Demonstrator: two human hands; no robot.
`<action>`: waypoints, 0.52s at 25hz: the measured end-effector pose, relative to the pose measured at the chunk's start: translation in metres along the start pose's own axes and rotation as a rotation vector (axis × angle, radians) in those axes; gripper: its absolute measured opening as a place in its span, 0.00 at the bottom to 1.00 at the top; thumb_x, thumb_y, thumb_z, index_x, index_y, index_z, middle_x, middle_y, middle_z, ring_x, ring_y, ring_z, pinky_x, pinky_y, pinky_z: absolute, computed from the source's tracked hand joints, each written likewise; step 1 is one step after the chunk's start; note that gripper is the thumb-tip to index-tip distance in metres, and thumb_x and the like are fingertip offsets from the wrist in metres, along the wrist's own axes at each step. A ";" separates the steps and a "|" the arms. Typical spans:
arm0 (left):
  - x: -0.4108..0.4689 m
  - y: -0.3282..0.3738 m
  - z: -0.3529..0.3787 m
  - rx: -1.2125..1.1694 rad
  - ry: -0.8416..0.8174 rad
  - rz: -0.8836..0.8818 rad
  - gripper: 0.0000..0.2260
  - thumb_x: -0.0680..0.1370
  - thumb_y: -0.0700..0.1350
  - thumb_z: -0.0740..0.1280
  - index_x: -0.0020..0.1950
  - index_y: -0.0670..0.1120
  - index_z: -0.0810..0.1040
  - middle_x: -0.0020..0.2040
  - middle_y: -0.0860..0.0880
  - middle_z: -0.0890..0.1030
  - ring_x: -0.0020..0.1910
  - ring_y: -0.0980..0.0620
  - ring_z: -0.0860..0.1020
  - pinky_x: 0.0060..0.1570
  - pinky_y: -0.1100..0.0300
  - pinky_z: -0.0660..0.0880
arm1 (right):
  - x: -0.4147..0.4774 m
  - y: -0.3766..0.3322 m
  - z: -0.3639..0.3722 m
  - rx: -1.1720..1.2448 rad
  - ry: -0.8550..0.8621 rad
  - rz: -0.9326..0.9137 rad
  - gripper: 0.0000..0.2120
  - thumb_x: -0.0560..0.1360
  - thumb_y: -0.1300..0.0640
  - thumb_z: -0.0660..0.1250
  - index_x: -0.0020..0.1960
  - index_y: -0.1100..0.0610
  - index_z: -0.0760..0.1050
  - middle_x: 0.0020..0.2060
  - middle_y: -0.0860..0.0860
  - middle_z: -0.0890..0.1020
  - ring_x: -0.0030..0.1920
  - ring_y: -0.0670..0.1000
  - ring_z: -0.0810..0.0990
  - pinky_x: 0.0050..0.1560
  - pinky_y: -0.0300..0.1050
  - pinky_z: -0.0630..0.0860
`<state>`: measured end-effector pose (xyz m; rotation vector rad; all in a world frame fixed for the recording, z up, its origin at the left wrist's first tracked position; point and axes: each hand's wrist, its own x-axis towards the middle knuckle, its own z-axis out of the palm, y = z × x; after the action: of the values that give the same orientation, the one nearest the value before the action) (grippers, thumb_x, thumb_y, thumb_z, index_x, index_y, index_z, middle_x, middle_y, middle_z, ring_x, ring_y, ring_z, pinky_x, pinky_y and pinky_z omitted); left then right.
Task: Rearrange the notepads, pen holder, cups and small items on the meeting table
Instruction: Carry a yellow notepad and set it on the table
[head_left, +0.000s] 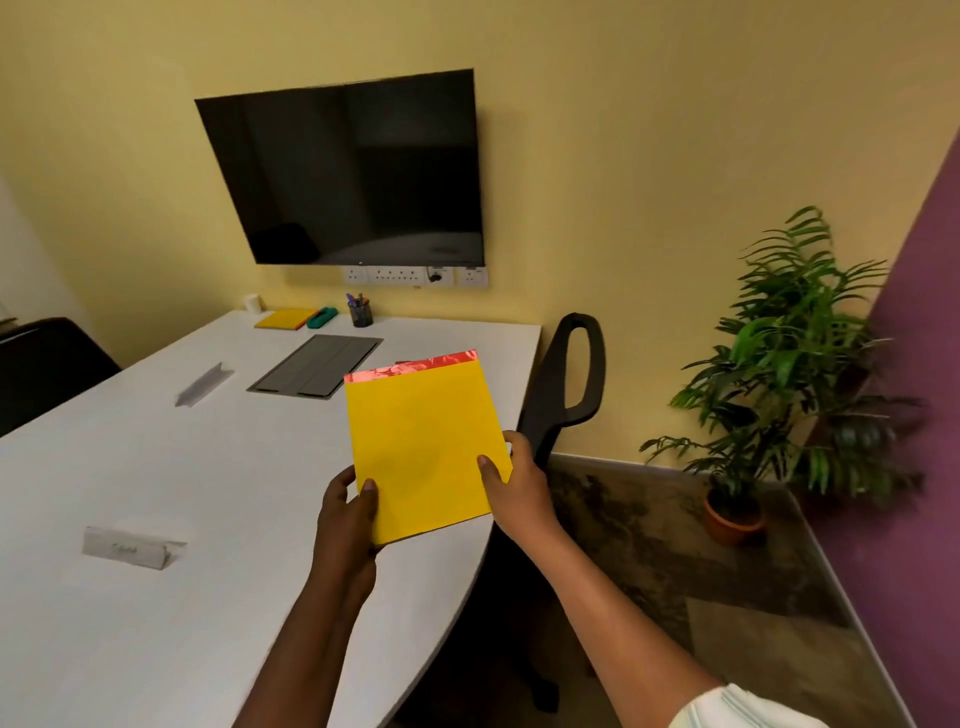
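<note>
I hold a yellow notepad with a red top strip above the right edge of the white meeting table. My left hand grips its lower left corner, thumb on top. My right hand grips its lower right edge, thumb on the cover. At the table's far end lie a second yellow notepad, a green stapler-like item, a black mesh pen holder with pens, and a white cup.
Two folded name cards stand on the table, and a grey cable hatch is set into it. A black chair stands at the right edge, another chair at the left. A potted plant fills the right corner.
</note>
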<state>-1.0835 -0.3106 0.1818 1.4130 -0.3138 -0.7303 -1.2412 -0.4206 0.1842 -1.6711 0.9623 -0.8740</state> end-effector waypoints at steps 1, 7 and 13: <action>-0.007 -0.001 0.014 -0.001 -0.004 0.012 0.18 0.81 0.44 0.60 0.71 0.52 0.65 0.68 0.44 0.69 0.57 0.40 0.73 0.46 0.47 0.76 | -0.004 0.001 -0.017 0.031 -0.029 0.026 0.21 0.79 0.51 0.61 0.70 0.50 0.61 0.59 0.50 0.77 0.46 0.46 0.78 0.41 0.35 0.77; -0.060 -0.016 0.109 -0.006 -0.007 0.039 0.18 0.81 0.43 0.59 0.71 0.51 0.66 0.70 0.44 0.69 0.59 0.41 0.73 0.49 0.46 0.75 | -0.021 0.021 -0.129 0.118 -0.155 0.146 0.33 0.78 0.56 0.65 0.75 0.38 0.51 0.62 0.50 0.72 0.43 0.50 0.81 0.33 0.37 0.78; -0.101 -0.037 0.192 0.056 -0.041 0.038 0.18 0.81 0.44 0.59 0.71 0.52 0.66 0.70 0.45 0.69 0.61 0.40 0.73 0.57 0.41 0.75 | -0.014 0.053 -0.216 0.183 -0.088 0.138 0.33 0.77 0.61 0.66 0.75 0.42 0.55 0.67 0.48 0.69 0.39 0.45 0.82 0.39 0.43 0.82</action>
<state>-1.2854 -0.3959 0.2000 1.4426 -0.3947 -0.7253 -1.4482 -0.5035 0.1878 -1.4584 0.8987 -0.7669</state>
